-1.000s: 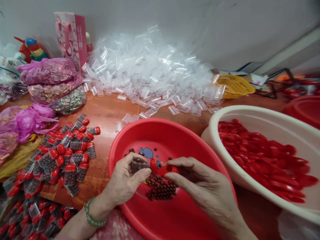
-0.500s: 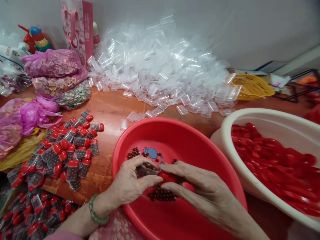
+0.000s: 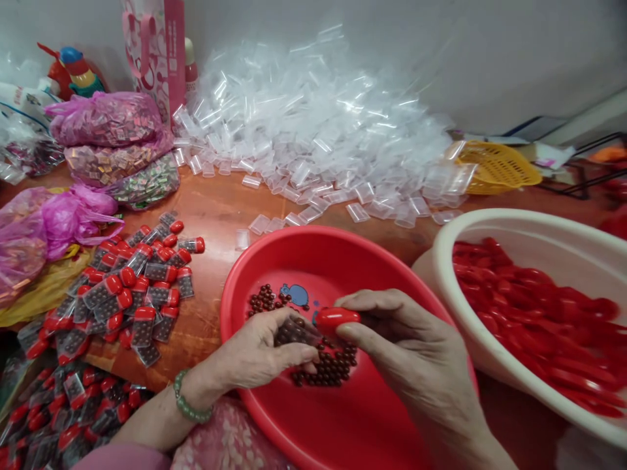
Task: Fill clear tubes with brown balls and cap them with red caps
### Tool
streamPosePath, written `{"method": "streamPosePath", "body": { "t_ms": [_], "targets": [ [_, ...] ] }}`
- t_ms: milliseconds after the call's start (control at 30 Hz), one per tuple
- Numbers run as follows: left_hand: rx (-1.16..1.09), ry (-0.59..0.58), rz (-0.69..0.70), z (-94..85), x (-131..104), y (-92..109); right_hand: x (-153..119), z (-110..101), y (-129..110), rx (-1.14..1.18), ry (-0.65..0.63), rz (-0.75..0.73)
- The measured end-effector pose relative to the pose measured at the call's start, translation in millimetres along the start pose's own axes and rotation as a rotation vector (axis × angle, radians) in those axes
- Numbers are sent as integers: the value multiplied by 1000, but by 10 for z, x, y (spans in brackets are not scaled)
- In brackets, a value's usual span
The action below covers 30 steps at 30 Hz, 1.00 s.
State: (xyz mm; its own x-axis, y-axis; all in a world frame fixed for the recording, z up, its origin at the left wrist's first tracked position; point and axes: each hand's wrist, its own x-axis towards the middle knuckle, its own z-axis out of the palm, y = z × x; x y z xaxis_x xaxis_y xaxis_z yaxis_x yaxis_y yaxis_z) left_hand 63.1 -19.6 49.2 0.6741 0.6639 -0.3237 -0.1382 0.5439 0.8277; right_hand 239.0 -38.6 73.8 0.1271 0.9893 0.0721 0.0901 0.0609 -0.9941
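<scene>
Above the red basin (image 3: 372, 408), holding a clear box (image 3: 307, 332) of brown beads (image 3: 290, 333) with the left hand (image 3: 257, 349), pinching a red cap (image 3: 337, 318) nearby with the right hand (image 3: 416, 356); seemingly at capping, calling next for careful alignment.

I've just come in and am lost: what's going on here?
Someone is working over a red basin. The left hand has a transparent case in its grip, brown balls inside; the right hand pinches a red piece close to it. Loose balls lie in the basin. Red-ended cases are piled at left, more transparent cases are heaped behind, and a white tub at right holds more red pieces.
</scene>
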Motion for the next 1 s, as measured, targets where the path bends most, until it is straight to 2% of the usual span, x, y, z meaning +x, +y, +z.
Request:
{"method": "streamPosePath", "body": {
  "t_ms": [100,167,267,367,433,500,567,667,800,900,1000],
  "targets": [
    [14,-20,6,6,0,-8,5,78,19,-53,-14,-24],
    [10,-35,19,6,1,-11,-3,92,48,-100,-61,-95],
    [38,-23,21,-3,-3,-12,-12,23,91,-221,-122,-232],
    [63,3,0,-17,-9,-8,-5,-118,113,-378,-146,-301],
    [58,-1,-10,-22,-11,-2,-1,-192,112,-420,-93,-288],
    [51,-5,-16,-23,-8,5,-9,-203,93,-374,16,-215],
    [45,4,-18,-21,-1,12,-27,-136,60,-296,123,-117],
    [25,23,18,-15,10,14,-64,66,16,-236,173,-70],
    [31,-16,136,-8,8,12,-96,292,25,-211,180,-120],
    [62,-35,153,-9,-8,7,-100,336,61,-235,155,-153],
    [181,12,146,-14,-25,-5,-108,339,94,-247,128,-215]
  ]
}}
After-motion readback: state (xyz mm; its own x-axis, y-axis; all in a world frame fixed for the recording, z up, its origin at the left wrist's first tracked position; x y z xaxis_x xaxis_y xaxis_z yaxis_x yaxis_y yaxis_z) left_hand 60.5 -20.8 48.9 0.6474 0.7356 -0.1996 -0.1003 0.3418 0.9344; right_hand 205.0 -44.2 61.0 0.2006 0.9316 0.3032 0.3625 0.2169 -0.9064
